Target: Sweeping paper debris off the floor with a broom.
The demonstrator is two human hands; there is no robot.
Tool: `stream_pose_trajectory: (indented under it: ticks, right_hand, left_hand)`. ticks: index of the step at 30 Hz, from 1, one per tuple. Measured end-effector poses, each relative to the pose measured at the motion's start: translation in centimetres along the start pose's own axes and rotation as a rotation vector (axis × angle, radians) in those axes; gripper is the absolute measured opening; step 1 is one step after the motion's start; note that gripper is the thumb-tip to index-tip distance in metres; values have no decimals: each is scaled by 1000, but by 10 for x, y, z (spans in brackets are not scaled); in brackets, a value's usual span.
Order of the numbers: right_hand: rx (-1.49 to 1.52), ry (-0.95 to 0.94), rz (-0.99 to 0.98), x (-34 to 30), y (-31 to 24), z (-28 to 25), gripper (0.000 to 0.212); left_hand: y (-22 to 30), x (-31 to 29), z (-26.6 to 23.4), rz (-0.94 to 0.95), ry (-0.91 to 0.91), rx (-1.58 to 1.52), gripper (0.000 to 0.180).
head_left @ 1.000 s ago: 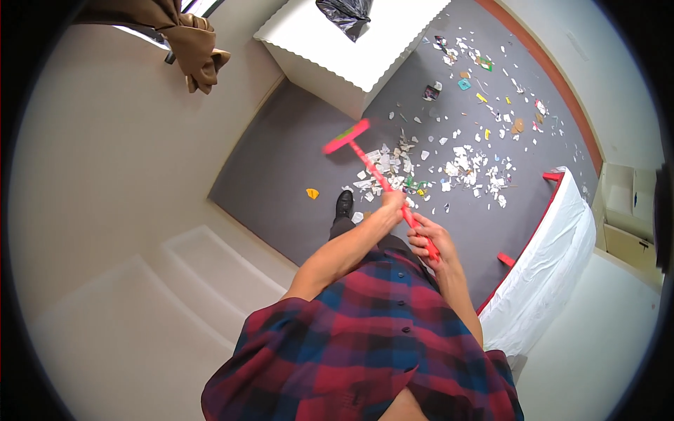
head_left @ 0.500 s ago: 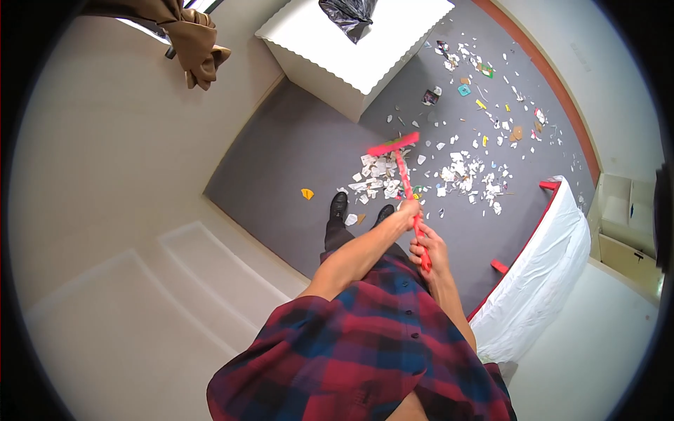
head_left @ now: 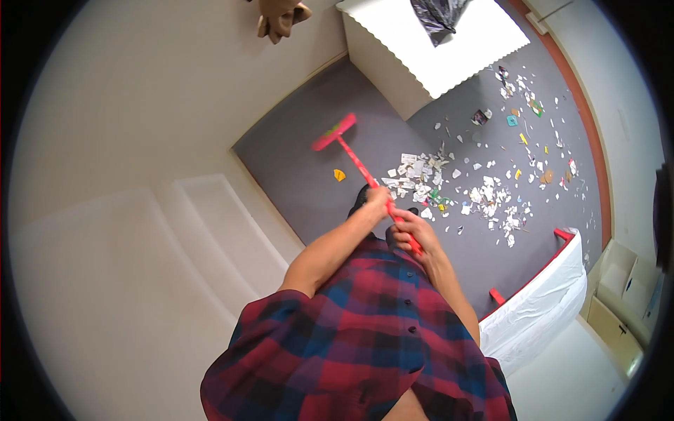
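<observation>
Both my hands grip the red handle of a broom [head_left: 357, 162]. My left hand [head_left: 379, 199] is wrapped round the handle's middle, and my right hand [head_left: 417, 234] holds it lower, near its end by my waist. The pink broom head, slightly blurred, is out ahead and to the left; I cannot tell whether its bristles touch the floor. A yellow scrap [head_left: 340, 175] lies between the broom head and my feet. Just right of the handle is a pile of torn white paper [head_left: 417, 174] with a few green and yellow bits.
More paper scraps [head_left: 491, 200] lie scattered rightward over the grey floor [head_left: 281, 151]. A white-covered table [head_left: 421, 52] with a black plastic bag [head_left: 439, 21] stands ahead. To the right is a red-framed piece under a white cover [head_left: 537, 302]. A pale wall [head_left: 140, 126] runs along the left.
The broom head has swung left, away from the paper pile, and now lies beyond the yellow scrap. Both hands have stayed on the handle, and my view has turned.
</observation>
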State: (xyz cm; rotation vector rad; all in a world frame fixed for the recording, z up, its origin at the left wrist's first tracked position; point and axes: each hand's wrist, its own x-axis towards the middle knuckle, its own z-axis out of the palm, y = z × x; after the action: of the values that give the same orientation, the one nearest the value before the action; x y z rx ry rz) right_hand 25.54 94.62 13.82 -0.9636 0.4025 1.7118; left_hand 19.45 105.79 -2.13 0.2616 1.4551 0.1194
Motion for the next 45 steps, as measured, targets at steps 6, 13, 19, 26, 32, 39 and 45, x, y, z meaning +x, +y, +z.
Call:
stream_pose_trajectory:
  ticks: [6, 13, 19, 26, 32, 39, 45]
  right_hand:
    - [-63, -160, 155, 128, 20, 81, 25]
    - [72, -80, 111, 110, 46, 78, 25]
    - [-41, 329, -66, -12, 43, 92, 30]
    - [-117, 231, 1, -3, 41, 114, 30]
    - [-180, -17, 151, 113, 57, 130, 22]
    - [-113, -54, 274, 149, 84, 146, 19]
    - [-4, 257, 34, 2, 57, 110, 22]
  left_hand:
    - [101, 63, -123, -55, -90, -406, 7]
    - [62, 75, -122, 53, -22, -98, 6]
    - [10, -30, -25, -319, -344, 62, 11]
    - [44, -40, -58, -171, -226, -71, 12]
    - [115, 39, -164, -79, 24, -246, 11]
    - [106, 86, -233, -111, 50, -260, 17]
    - [-1, -5, -63, -291, -189, 100, 15]
